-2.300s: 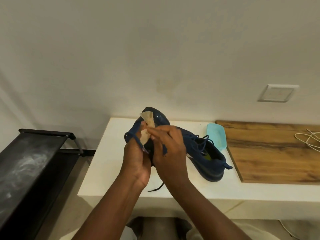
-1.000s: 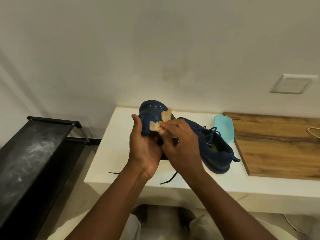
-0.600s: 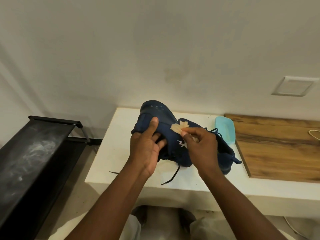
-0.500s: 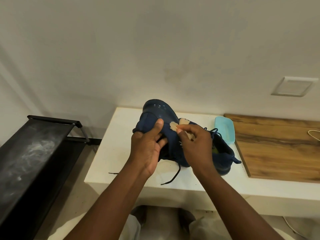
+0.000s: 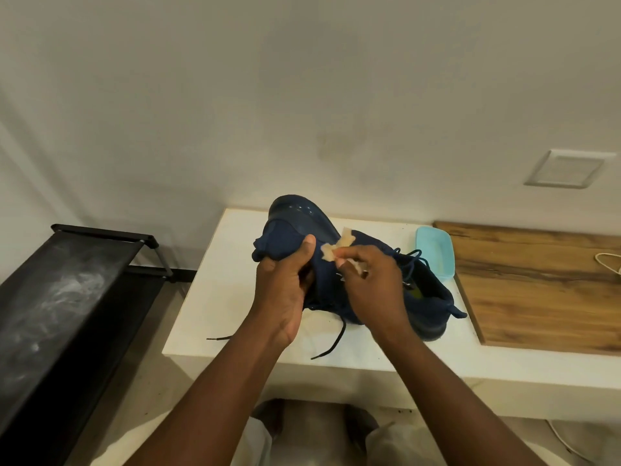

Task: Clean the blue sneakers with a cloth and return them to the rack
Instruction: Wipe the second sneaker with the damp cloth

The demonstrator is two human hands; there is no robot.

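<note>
The blue sneaker point(image 5: 299, 227) was held up over the white ledge point(image 5: 215, 297), near the middle of the view, tilted with one end raised toward the wall. The left hand point(image 5: 285, 290) gripped it from seven o'clock, fingers curled into the fabric and thumb pressed flat on the side. At the shoe's four o'clock the right hand point(image 5: 376, 284) pinched a small tan cloth point(image 5: 337, 247) between thumb and fingertips, against the shoe's side. Dark laces point(image 5: 337, 338) trailed onto the ledge at six o'clock. The second sneaker point(image 5: 433, 297) lay on the ledge at four o'clock, partly behind the right hand, opening upward. A pale blue container point(image 5: 435, 250) sat just beyond it, beside a wooden board point(image 5: 537, 290) at three o'clock. The black rack point(image 5: 67, 314) stood well apart at nine o'clock, its top dusty.
</note>
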